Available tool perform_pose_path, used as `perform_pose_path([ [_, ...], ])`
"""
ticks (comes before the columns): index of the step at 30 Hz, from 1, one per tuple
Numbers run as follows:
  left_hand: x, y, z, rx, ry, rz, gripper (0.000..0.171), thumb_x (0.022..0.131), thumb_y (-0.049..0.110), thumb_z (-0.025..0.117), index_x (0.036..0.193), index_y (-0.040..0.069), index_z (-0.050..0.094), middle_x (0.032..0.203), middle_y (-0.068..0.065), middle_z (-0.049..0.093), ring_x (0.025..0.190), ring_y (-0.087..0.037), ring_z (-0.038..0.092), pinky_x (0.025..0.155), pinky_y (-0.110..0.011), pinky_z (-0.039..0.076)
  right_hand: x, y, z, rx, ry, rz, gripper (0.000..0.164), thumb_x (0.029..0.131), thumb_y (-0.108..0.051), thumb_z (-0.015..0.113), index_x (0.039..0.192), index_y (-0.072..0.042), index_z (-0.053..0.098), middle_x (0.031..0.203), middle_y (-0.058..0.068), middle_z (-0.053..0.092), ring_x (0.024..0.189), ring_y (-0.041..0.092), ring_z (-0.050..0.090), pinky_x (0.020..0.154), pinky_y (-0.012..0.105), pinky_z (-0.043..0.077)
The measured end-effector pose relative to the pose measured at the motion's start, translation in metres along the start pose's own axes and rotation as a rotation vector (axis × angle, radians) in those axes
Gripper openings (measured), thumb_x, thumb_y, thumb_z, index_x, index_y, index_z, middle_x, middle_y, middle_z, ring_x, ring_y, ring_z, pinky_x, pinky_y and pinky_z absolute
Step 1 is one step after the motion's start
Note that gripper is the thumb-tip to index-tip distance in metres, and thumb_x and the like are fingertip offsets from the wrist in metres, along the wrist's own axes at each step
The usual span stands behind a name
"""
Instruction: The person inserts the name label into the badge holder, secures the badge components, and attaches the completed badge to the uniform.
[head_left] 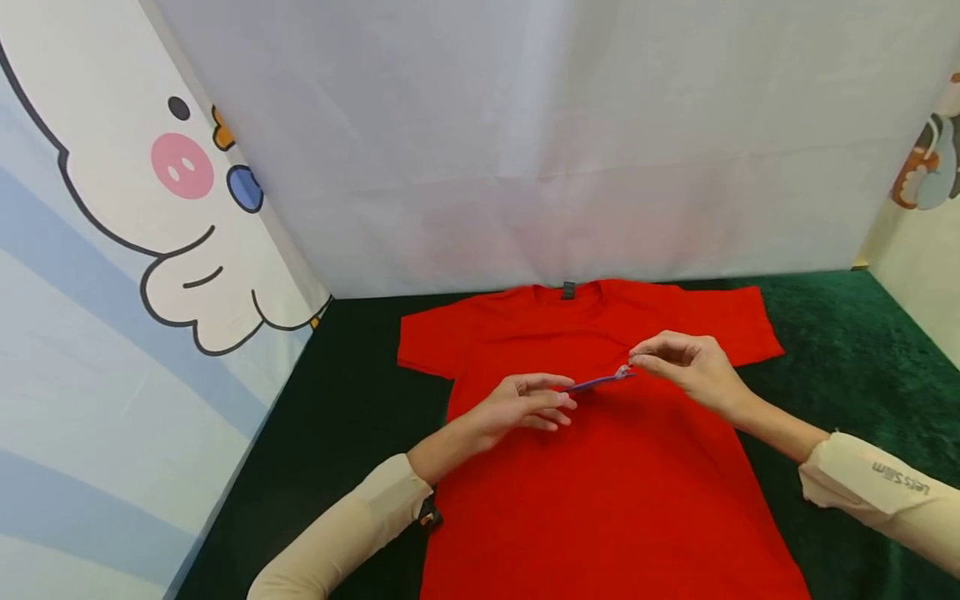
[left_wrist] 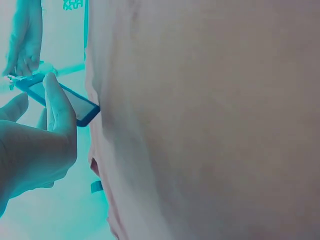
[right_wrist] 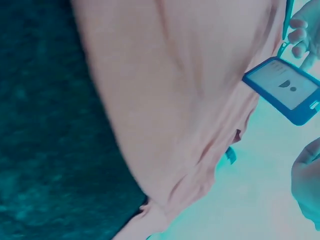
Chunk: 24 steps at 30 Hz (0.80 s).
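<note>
Card holder (right_wrist: 265,85), slim and blue-rimmed, is held up over the chest of a red T-shirt (head_left: 615,492), a little tilted and almost edge-on from above. The person's right hand (head_left: 686,364) pinches the small pale fitting (head_left: 623,371) at one end, thumb and fingertips drawn close together. The left hand (head_left: 521,407) is at the other end, fingers loosely spread and nearly straight; whether they actually bear on the rim or only lie alongside it, I can't quite tell from these angles. From the right wrist, a pale card (right_wrist: 284,82) with dark marks shows inside the rim.

The shirt is laid out on dark green cloth (head_left: 337,475), both short sleeves spread, a dark label (head_left: 568,290) at its collar. Behind it rises a white sheet (head_left: 570,150), and on the left a panel (head_left: 150,417) carries a big white cartoon figure (head_left: 97,133).
</note>
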<state>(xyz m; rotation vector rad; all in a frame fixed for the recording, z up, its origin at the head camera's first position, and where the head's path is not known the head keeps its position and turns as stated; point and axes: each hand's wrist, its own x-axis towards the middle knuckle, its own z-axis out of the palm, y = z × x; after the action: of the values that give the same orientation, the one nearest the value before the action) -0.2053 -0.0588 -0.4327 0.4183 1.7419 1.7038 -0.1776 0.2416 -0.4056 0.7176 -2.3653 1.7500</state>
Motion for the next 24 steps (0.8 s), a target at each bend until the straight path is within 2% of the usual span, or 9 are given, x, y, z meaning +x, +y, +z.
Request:
perform_pose_path([
  [3,0.004,0.004,0.004,0.026,0.022,-0.002,0.039,0.104,0.016,0.060,0.141,0.006,0.059,0.121,-0.017,0.074,0.087,-0.010,0.074,0.088,-0.029,0.061,0.003,-0.005,0.004,-0.016,0.024,-0.002,0.016,0.097,0.001,0.066,0.111,0.007,0.070,0.097,-0.014,0.076,0.087,0.008,0.072,0.080,0.017,0.057],
  [8,0.010,0.013,0.008,0.085,0.076,0.023,0.039,0.101,0.019,0.066,0.138,0.008,0.063,0.117,-0.021,0.074,0.087,-0.013,0.074,0.087,-0.030,0.061,0.010,-0.012,0.008,0.010,0.041,0.006,0.020,0.098,-0.002,0.065,0.116,0.007,0.068,0.096,-0.010,0.078,0.090,0.007,0.074,0.085,0.016,0.057],
  [10,0.012,0.017,0.009,0.121,0.090,0.065,0.040,0.100,0.019,0.067,0.137,0.007,0.063,0.119,-0.021,0.073,0.093,-0.015,0.073,0.088,-0.031,0.060,0.014,-0.013,0.010,0.032,0.045,0.009,0.021,0.098,-0.001,0.065,0.116,0.009,0.067,0.096,-0.010,0.078,0.090,0.006,0.074,0.085,0.017,0.057],
  [12,0.013,0.021,0.010,0.150,0.098,0.120,0.040,0.100,0.018,0.067,0.138,0.006,0.062,0.119,-0.016,0.072,0.102,-0.025,0.072,0.091,-0.035,0.059,0.017,-0.013,0.013,0.043,0.055,0.021,0.019,0.097,-0.001,0.067,0.114,0.008,0.066,0.096,-0.013,0.077,0.089,0.005,0.074,0.084,0.017,0.058],
  [14,0.013,0.026,0.012,0.179,0.112,0.187,0.040,0.100,0.017,0.066,0.139,0.005,0.062,0.117,-0.011,0.071,0.110,-0.035,0.067,0.096,-0.043,0.057,0.020,-0.012,0.016,0.070,0.062,0.035,0.016,0.096,-0.001,0.067,0.110,0.007,0.066,0.095,-0.015,0.077,0.088,0.004,0.074,0.083,0.018,0.058],
  [16,0.014,0.031,0.016,0.177,0.136,0.234,0.039,0.100,0.017,0.066,0.138,0.007,0.063,0.115,-0.011,0.069,0.117,-0.045,0.062,0.099,-0.051,0.055,0.022,-0.011,0.020,0.090,0.070,0.044,0.013,0.096,-0.001,0.068,0.106,0.006,0.065,0.094,-0.016,0.076,0.086,0.005,0.074,0.082,0.019,0.059],
  [18,0.016,0.036,0.019,0.166,0.161,0.277,0.037,0.101,0.017,0.065,0.137,0.010,0.063,0.118,-0.017,0.069,0.117,-0.050,0.059,0.099,-0.051,0.054,0.024,-0.011,0.024,0.098,0.074,0.047,0.012,0.096,-0.001,0.068,0.105,0.007,0.065,0.093,-0.016,0.076,0.085,0.004,0.074,0.081,0.019,0.059],
  [20,0.018,0.040,0.021,0.153,0.187,0.309,0.035,0.102,0.017,0.065,0.136,0.011,0.065,0.120,-0.022,0.068,0.114,-0.048,0.062,0.096,-0.045,0.057,0.026,-0.011,0.027,0.093,0.070,0.041,0.013,0.096,-0.001,0.067,0.105,0.008,0.066,0.092,-0.016,0.076,0.084,0.005,0.074,0.080,0.020,0.059],
  [24,0.023,0.047,0.025,0.122,0.233,0.365,0.031,0.102,0.017,0.065,0.131,0.007,0.069,0.119,-0.020,0.072,0.100,-0.026,0.069,0.087,-0.027,0.057,0.030,-0.011,0.032,0.085,0.048,0.040,0.016,0.096,-0.002,0.068,0.108,0.009,0.067,0.092,-0.011,0.077,0.084,0.005,0.074,0.081,0.022,0.060],
])
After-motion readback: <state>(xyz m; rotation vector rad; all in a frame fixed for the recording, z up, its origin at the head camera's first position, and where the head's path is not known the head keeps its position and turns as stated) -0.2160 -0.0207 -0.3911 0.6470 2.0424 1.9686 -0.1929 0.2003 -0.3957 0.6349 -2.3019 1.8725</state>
